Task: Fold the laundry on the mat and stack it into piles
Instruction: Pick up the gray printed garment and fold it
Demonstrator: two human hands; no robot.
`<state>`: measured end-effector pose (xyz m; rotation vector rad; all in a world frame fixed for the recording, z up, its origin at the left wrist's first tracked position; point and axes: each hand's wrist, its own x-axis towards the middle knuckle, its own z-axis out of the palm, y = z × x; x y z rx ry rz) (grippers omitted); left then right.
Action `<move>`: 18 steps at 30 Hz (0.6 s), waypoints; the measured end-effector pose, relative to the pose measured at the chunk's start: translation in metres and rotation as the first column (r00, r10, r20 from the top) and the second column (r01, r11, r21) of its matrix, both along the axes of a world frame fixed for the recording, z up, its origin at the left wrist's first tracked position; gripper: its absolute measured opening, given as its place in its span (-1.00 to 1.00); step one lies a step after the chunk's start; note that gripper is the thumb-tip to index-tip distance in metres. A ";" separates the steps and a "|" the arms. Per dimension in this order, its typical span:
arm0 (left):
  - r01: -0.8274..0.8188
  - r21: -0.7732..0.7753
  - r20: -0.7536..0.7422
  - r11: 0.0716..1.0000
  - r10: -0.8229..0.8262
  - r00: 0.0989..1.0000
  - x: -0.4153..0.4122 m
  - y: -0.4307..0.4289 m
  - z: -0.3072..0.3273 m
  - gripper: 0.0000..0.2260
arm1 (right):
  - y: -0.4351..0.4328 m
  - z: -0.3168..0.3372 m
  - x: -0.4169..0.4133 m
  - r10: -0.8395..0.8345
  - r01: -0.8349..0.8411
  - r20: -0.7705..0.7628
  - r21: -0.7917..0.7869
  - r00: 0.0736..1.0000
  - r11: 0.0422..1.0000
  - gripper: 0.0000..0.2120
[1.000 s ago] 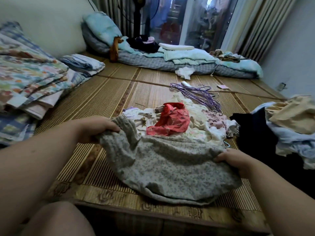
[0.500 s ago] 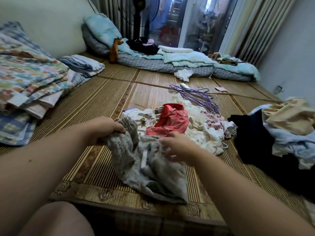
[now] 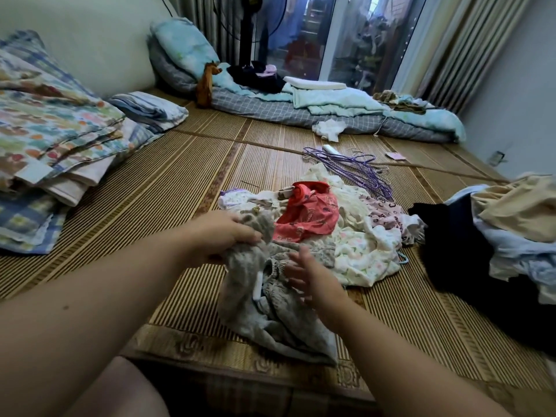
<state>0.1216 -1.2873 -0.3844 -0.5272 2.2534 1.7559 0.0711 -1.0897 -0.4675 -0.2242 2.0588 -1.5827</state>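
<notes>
A grey garment (image 3: 270,320) with a fine speckled print is seen crumpled on the near part of the woven mat (image 3: 150,191), close to its patterned border. Its upper end is gripped by the left hand (image 3: 222,233), whose fingers are curled round a bunch of the cloth. The right hand (image 3: 313,275) is held over the middle of the garment with its fingers spread and straight; whether the cloth is touched by them cannot be told.

A narrow white label (image 3: 258,285) is exposed on the inner side of the garment, between the two hands; any writing on it is too small to be read.

Just behind the garment a heap of unfolded laundry (image 3: 361,251) in pale floral cloth is piled, with a red piece (image 3: 307,215) on top, whose small dark prints cannot be read. Purple hangers (image 3: 355,167) are laid on the mat behind the heap. Dark and beige clothes (image 3: 451,242) are heaped at the right, and folded bedding (image 3: 54,124) is stacked at the left.
</notes>
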 end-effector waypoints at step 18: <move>0.514 -0.811 0.344 0.281 -0.481 0.806 -0.011 0.087 -0.116 -0.44 | 0.040 -0.076 -0.063 -0.284 0.268 0.049 0.209 0.958 0.941 -0.21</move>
